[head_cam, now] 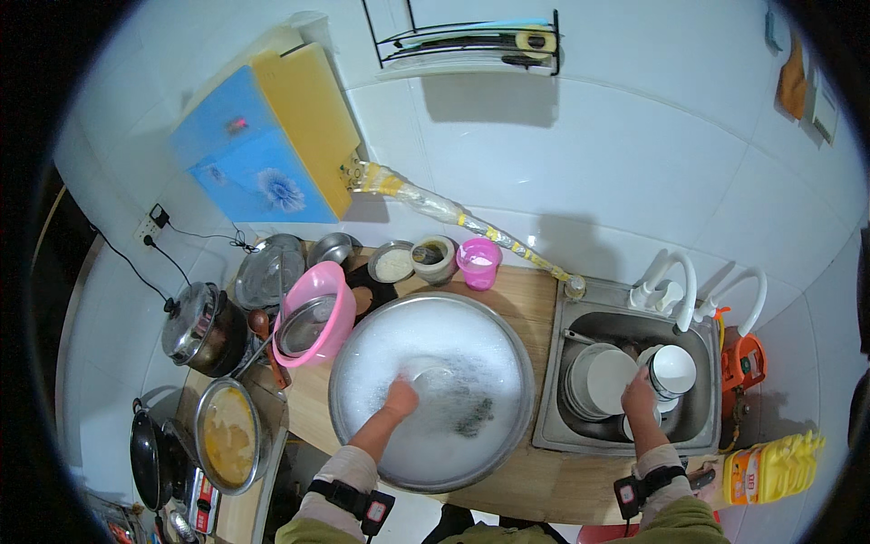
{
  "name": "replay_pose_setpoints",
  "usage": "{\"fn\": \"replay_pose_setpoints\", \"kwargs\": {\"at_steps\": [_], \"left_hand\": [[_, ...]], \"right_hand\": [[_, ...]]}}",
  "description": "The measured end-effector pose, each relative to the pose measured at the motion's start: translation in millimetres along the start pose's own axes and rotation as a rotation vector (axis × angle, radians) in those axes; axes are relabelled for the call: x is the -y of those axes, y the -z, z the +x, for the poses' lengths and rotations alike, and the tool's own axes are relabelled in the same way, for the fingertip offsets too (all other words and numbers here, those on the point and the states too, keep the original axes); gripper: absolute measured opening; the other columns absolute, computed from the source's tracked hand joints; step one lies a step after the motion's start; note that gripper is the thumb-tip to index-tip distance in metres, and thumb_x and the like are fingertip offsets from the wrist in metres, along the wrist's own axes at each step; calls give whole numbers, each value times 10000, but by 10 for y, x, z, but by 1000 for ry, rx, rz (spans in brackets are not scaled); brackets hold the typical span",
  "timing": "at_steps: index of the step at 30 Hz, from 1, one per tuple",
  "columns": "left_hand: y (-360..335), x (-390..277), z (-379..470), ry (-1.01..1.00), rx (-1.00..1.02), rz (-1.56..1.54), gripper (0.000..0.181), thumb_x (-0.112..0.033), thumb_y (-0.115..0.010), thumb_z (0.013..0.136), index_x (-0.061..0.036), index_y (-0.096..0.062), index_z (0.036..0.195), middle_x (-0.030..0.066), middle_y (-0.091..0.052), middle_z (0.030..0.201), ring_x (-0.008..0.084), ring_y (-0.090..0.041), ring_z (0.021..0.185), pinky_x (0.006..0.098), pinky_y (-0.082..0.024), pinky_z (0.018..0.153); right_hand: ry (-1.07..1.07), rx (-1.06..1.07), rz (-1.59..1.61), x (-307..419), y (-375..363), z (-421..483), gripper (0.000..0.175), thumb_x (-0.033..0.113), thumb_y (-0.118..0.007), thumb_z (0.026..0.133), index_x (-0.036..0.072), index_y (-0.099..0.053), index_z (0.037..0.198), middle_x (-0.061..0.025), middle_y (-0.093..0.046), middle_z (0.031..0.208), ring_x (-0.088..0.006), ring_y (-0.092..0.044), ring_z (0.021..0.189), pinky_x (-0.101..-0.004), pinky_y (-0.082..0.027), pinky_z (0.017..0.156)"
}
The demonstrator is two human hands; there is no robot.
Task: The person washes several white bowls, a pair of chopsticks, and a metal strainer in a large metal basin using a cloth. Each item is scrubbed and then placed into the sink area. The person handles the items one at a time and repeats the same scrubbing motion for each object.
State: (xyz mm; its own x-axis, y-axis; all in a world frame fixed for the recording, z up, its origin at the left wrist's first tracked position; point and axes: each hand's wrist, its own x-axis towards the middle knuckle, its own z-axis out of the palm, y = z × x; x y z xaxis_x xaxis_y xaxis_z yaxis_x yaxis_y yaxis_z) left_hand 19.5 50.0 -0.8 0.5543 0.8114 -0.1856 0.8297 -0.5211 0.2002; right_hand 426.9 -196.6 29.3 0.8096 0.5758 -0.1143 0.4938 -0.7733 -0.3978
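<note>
A large round metal basin (pixel 435 469) full of white suds sits on the wooden counter. My left hand (pixel 402 398) reaches into the foam at its left centre, fingers partly hidden, beside the faint curved rim of a submerged dish. Dark scraps float to the right of it. Over the steel sink (pixel 707 408), my right hand (pixel 639 394) is between a stack of white plates (pixel 605 381) and some stacked white bowls (pixel 674 369). Its fingers seem to touch the crockery there; whether they grip anything is unclear. A knife or utensil handle lies at the sink's back left.
Left of the basin are a pink plastic basin (pixel 345 319), a wooden spoon (pixel 259 326), a lidded pot (pixel 204 333) and a metal bowl of yellowish liquid (pixel 228 435). Behind it stand a stone mortar (pixel 433 260) and a pink cup (pixel 478 265). White faucets (pixel 686 292) rise behind the sink.
</note>
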Motion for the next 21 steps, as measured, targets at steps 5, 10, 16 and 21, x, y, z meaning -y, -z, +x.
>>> {"fn": "replay_pose_setpoints", "kwargs": {"at_steps": [5,10,16,21], "left_hand": [[171,-36,-120,92,-228,-478,533,56,-406,652,68,-351,1182,261,-408,1153,395,-427,1002,383,-316,920],[304,-94,-198,161,-202,-442,569,38,-414,654,74,-294,1209,252,-409,1141,411,-399,1016,387,-329,906],[34,91,-201,124,-229,-451,569,-3,-440,662,80,-276,1201,251,-429,1098,405,-406,985,408,-340,889],[3,-20,-182,-48,-31,-148,477,-109,-412,768,28,-311,1214,283,-388,1153,410,-421,1007,434,-344,869]], "right_hand": [[762,213,210,1345,237,-402,184,137,-424,808,82,-514,957,-183,-565,828,-345,-545,775,-404,-436,656],[1170,498,-237,2100,-505,-1174,384,251,-572,740,82,-470,1070,-176,-546,975,-319,-510,939,-379,-400,812],[1010,744,-344,2295,-898,-1058,313,158,-560,718,84,-533,1021,-158,-571,931,-295,-548,856,-379,-436,732],[335,778,530,2578,-838,-1042,283,100,-589,696,8,-546,959,-124,-574,859,-196,-542,719,-321,-445,615]]}}
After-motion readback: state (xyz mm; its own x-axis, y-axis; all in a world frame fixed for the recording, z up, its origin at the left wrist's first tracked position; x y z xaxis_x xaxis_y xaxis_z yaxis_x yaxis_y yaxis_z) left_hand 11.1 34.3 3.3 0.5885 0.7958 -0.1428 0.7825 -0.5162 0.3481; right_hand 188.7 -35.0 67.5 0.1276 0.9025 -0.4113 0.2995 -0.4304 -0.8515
